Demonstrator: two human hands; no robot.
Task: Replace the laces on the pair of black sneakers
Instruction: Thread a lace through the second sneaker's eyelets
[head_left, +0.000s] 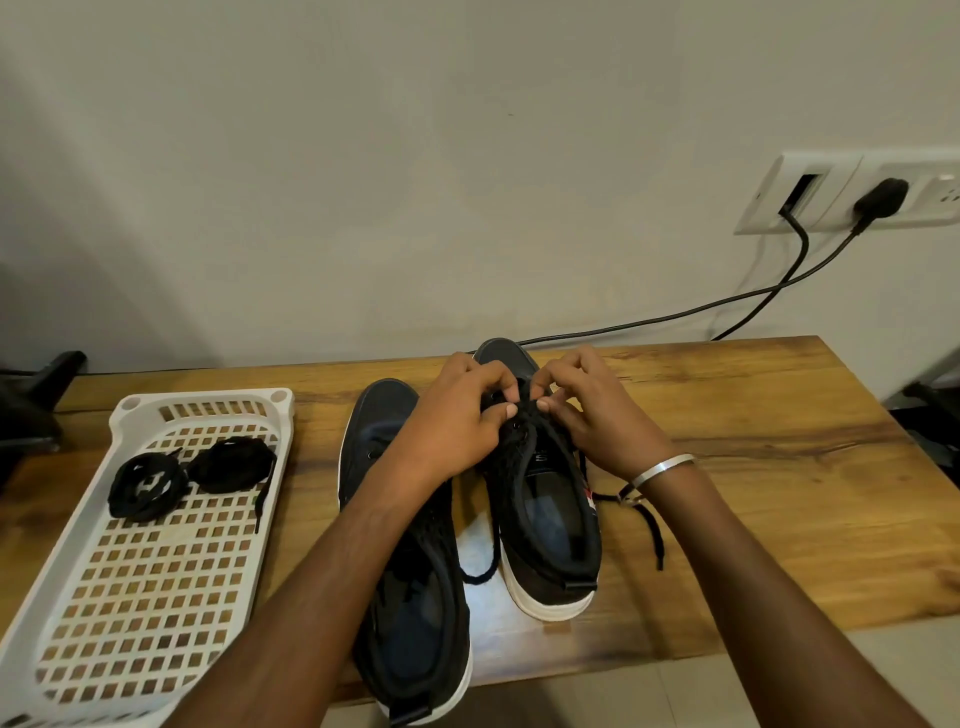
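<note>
Two black sneakers with white soles stand side by side on the wooden table, toes pointing away. Over the eyelets of the right sneaker (545, 514) both hands meet. My left hand (457, 421) and my right hand (597, 410) each pinch its black lace (524, 410) near the toe end. Loose lace ends (652, 530) trail off to the shoe's right and down between the shoes. The left sneaker (410, 613) lies under my left forearm, its lacing partly hidden. Two coiled black laces (192, 475) lie in a white basket.
The white perforated basket (130, 597) sits at the table's left. A wall socket with a plug (878, 200) is at the upper right, its black cables running down behind the table (779, 467). The table's front edge lies just under the left sneaker's heel.
</note>
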